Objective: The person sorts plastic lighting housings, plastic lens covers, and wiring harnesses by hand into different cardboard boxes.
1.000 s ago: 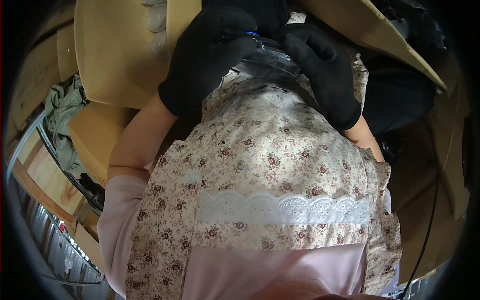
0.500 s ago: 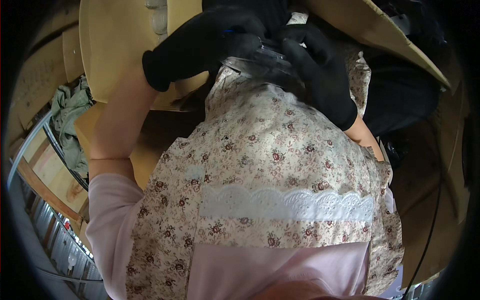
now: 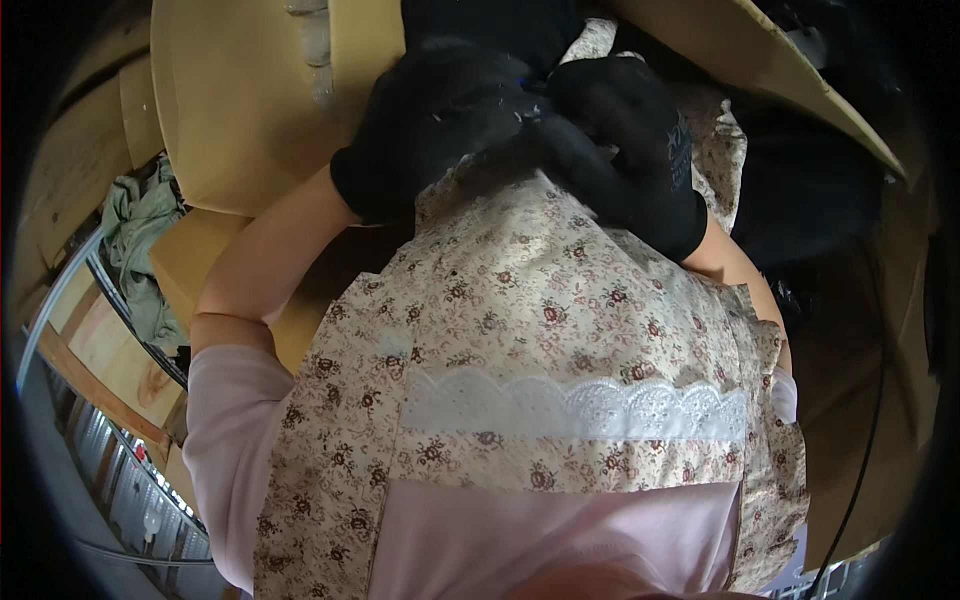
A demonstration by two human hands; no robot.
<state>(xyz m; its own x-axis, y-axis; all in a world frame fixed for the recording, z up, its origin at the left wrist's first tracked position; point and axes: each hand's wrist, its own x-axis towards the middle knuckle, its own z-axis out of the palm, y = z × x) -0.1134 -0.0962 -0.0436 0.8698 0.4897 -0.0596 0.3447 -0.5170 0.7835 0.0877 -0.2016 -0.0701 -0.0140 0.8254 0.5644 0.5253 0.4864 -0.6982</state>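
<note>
Both of my hands wear black gloves and meet over my lap, at the top of the floral apron (image 3: 530, 290). My left hand (image 3: 425, 130) is curled, its fingers closed around something dark and shiny that shows only as small glints near the fingertips. From the other side my right hand (image 3: 635, 150) comes in, fingers bent and closed against the same spot. Glove, shadow and dark clothing blend together there, so the held thing's shape and kind stay hidden. The apron cloth lies just under both hands.
An open cardboard box flap (image 3: 235, 110) rises at the left, and another cardboard edge (image 3: 770, 75) slants across the upper right. A green cloth (image 3: 140, 250) hangs beside a curved metal rail (image 3: 60, 275) at far left. A thin black cable (image 3: 868, 450) runs down the right.
My left hand has moved right and slightly down, closer to the right hand. The clear, glossy plastic seen between the hands is now mostly covered by the gloves.
</note>
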